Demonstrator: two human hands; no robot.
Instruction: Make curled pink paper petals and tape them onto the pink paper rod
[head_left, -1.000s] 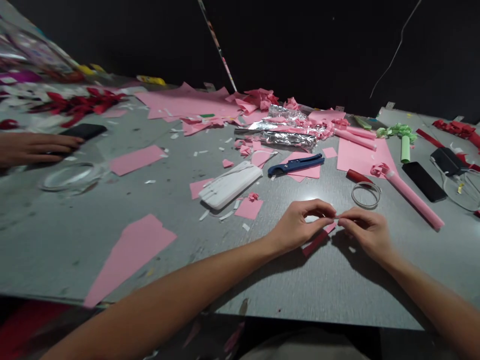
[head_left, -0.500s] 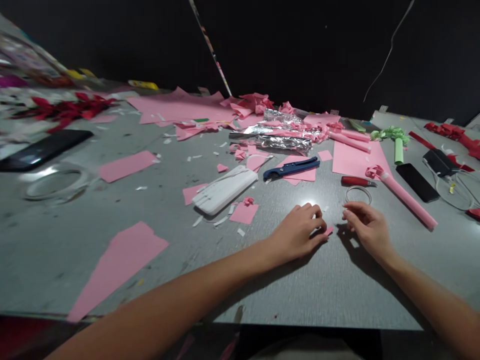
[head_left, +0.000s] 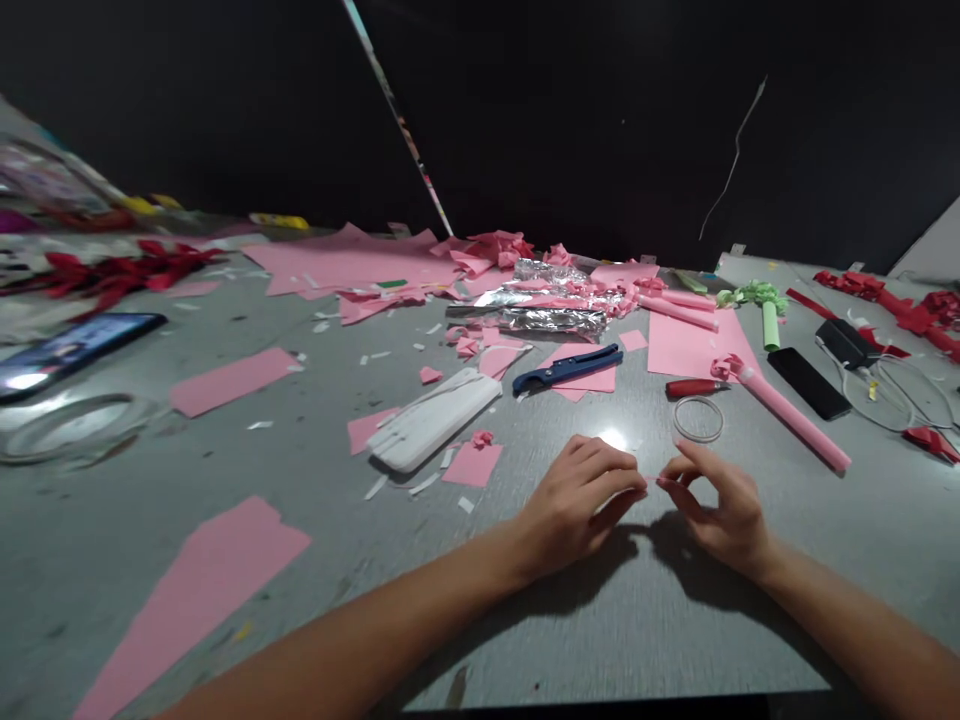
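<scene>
Close above the grey table, my left hand (head_left: pixel 577 500) pinches one end of a small pink paper piece (head_left: pixel 652 478). Thumb and forefinger of my right hand (head_left: pixel 720 510) are closed on its other end. Only a thin pink sliver shows between the fingertips; the rest is hidden. Just beyond my right hand lie a ring of thin wire (head_left: pixel 698 419) and a red-handled tool (head_left: pixel 694 388). A pink paper square (head_left: pixel 472 464) with a small crumpled bit on it is left of my left hand.
Farther back are a white slab-like case (head_left: pixel 435 420), a dark blue cutter (head_left: pixel 568 370), shiny foil (head_left: pixel 555 320) and a pink paper tube (head_left: pixel 795 418). A black phone (head_left: pixel 808 382) lies right, a lit phone (head_left: pixel 75 350) left. Pink sheets (head_left: pixel 202 590) and scraps are scattered about.
My hands parted half a second ago and now meet again at the pink paper. The other person's hand has left the phone at left, whose screen is now lit. The view has shifted.
</scene>
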